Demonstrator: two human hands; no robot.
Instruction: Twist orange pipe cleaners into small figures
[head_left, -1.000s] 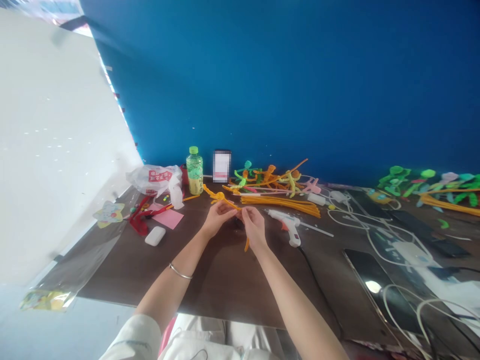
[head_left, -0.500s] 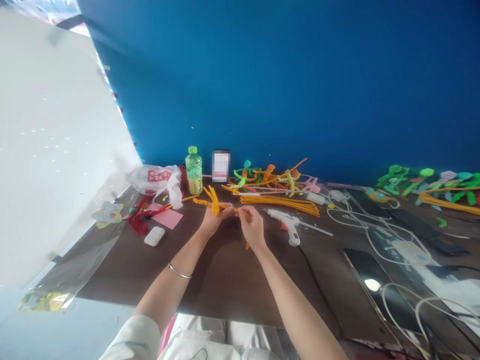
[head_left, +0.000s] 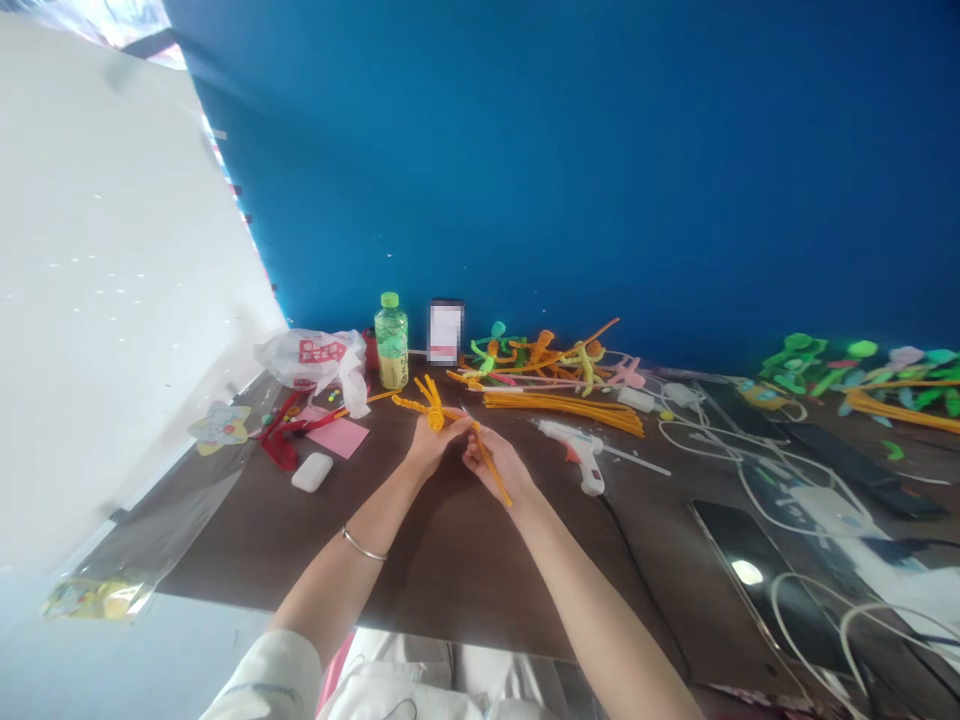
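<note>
My left hand [head_left: 433, 445] is shut on an orange chenille-stem figure [head_left: 432, 412], whose looped arms and legs stick out past my fingers. A straight orange pipe cleaner [head_left: 492, 468] runs from that figure across my right hand [head_left: 499, 468], which pinches it between fingers and thumb. Both hands are close together above the dark brown table [head_left: 420, 570]. A hot glue gun [head_left: 579, 455] lies to the right of my right hand, not touching it. Part of the figure is hidden behind my left fingers.
Behind my hands are a green-capped bottle [head_left: 391, 342], a plastic bag [head_left: 315, 360], and a heap of pipe-cleaner figures [head_left: 540, 360]. Pink paper [head_left: 337, 437] and a white case [head_left: 312, 472] lie left; a phone [head_left: 757, 585] and white cables lie right.
My right hand has rotated palm-up and now lies lower, with the straight pipe cleaner across it. The orange figure has turned upright above my left hand, and the stem no longer hangs below my hands.
</note>
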